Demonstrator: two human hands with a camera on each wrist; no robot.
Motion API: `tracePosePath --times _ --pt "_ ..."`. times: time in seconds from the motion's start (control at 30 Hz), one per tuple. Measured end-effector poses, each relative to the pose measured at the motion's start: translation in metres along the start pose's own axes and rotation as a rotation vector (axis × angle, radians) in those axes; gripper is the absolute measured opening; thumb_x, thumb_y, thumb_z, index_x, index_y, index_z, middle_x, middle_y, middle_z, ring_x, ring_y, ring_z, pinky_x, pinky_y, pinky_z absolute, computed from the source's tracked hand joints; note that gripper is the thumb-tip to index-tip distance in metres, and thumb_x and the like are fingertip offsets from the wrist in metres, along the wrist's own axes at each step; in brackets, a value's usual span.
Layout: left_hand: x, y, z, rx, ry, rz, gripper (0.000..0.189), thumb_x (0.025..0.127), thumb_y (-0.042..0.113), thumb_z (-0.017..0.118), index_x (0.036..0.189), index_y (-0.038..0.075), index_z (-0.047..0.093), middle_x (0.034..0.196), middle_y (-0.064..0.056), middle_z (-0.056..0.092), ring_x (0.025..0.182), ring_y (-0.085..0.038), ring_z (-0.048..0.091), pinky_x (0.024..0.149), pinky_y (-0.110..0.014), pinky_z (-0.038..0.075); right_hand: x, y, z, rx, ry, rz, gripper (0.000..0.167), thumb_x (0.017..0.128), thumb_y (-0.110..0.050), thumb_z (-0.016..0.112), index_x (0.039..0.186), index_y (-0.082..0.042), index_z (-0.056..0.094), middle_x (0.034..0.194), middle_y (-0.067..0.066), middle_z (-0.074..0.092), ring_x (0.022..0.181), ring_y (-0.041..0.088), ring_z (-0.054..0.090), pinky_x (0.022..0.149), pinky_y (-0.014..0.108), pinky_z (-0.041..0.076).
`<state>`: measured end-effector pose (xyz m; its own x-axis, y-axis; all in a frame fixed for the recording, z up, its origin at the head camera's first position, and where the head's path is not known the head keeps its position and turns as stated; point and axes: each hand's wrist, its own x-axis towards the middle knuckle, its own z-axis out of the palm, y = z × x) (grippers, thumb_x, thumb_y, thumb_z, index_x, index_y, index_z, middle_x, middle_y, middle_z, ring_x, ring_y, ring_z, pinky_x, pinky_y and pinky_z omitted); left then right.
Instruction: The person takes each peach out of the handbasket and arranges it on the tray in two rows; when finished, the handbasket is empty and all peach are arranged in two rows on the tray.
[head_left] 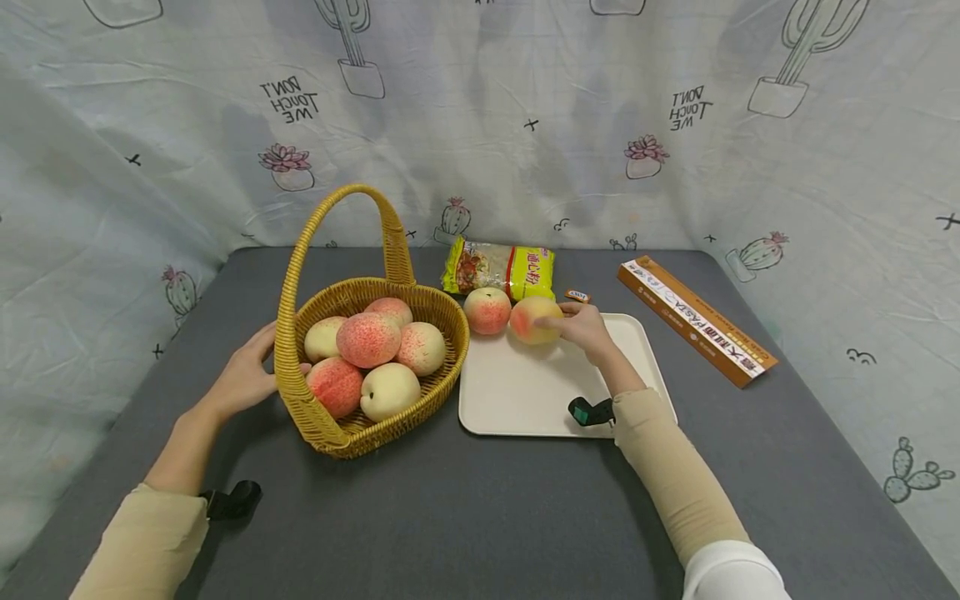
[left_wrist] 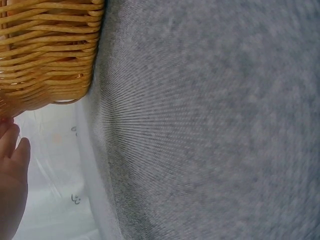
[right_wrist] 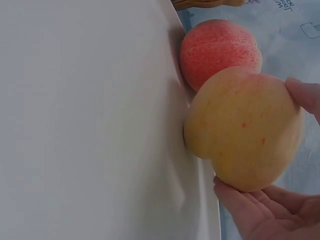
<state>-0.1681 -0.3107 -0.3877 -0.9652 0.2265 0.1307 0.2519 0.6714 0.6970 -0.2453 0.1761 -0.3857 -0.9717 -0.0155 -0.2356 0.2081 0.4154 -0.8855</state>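
Observation:
A yellow wicker basket (head_left: 420, 417) with a tall handle stands left of centre, holding several peaches (head_left: 368, 340). My left hand (head_left: 251, 371) grips its left side, the thumb reaching over the rim. In the left wrist view, fingers (left_wrist: 20, 155) touch the outside of the basket (left_wrist: 45, 60). On the right, my right hand (head_left: 587, 329) holds a yellowish peach (head_left: 535, 320) over the back of a white tray (head_left: 517, 392). Thumb and fingers pinch that peach (right_wrist: 245, 130) from opposite sides in the right wrist view. A redder peach (head_left: 487, 312) sits beside it at the tray's back left corner.
Behind the tray lies a yellow bag of pasta (head_left: 498, 268). A small orange-and-blue label (head_left: 578, 296) is near the tray's back edge. A long brown pasta box (head_left: 697, 321) lies slanted on the right. A printed cloth (head_left: 480, 125) hangs behind the grey table (head_left: 450, 517).

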Motion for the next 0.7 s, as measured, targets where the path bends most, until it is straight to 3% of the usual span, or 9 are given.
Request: tracePosePath --times 0.2,0.43,0.57,0.7 --pt "0.000 0.000 0.000 0.000 0.006 0.014 0.082 0.086 0.026 0.074 0.151 0.000 0.032 0.152 -0.030 0.024 0.136 -0.053 0.025 0.104 -0.070 0.027 -0.001 -0.001 -0.005 -0.020 -0.038 0.007 0.075 0.092 -0.040 0.064 0.147 0.003 0.038 0.149 0.021 0.038 0.130 0.033 0.046 0.104 0.041 0.045" --pt "0.000 0.000 -0.001 0.016 0.007 0.019 0.081 0.088 0.027 0.073 0.151 0.000 0.031 0.152 -0.030 0.024 0.135 -0.054 0.026 0.102 -0.070 0.029 0.001 0.007 -0.008 -0.125 0.028 -0.167 0.065 0.098 -0.042 0.056 0.150 -0.007 0.039 0.150 0.017 0.040 0.137 0.033 0.039 0.111 0.046 0.037" --pt "-0.001 0.000 -0.001 0.003 0.003 0.017 0.083 0.087 0.026 0.073 0.153 0.002 0.028 0.153 -0.030 0.023 0.136 -0.054 0.024 0.104 -0.070 0.027 0.001 0.010 -0.009 -0.138 0.013 -0.220 0.063 0.096 -0.030 0.062 0.150 -0.006 0.039 0.150 0.018 0.040 0.136 0.035 0.040 0.111 0.047 0.037" --pt "-0.001 0.001 0.000 -0.002 0.002 0.014 0.085 0.087 0.025 0.073 0.154 0.004 0.025 0.153 -0.030 0.023 0.137 -0.053 0.023 0.105 -0.070 0.026 0.003 0.013 -0.009 -0.214 -0.020 -0.254 0.079 0.086 -0.018 0.075 0.150 0.001 0.033 0.151 0.022 0.036 0.137 0.038 0.037 0.112 0.047 0.035"
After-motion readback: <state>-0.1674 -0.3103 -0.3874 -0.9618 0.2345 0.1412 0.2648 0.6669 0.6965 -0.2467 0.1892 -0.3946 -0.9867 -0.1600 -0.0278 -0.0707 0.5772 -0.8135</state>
